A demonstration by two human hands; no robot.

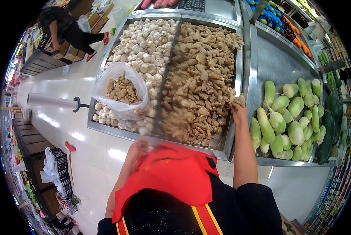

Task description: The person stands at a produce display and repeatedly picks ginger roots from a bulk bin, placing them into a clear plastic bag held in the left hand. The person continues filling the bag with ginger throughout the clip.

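My right hand (238, 110) grips a piece of ginger root (238, 99) at the right rim of the metal bin, beside the ginger pile (201, 76). Near the bin's front edge, by the red apron (172, 173), is my left hand (139, 148); its fingers look curled, and blur hides whether anything is in them. Left of a dark divider (168, 70) lies heaped garlic (143, 50). On the garlic rests an open clear plastic bag (140, 85) with ginger pieces (123, 89) inside.
Green radishes (295, 132) fill part of the metal bin at right, with dark green gourds (326, 135) beyond. A plastic bag roll (53, 100) sticks out left of the garlic. Another person (72, 29) walks at upper left. Black crates (60, 164) stand lower left.
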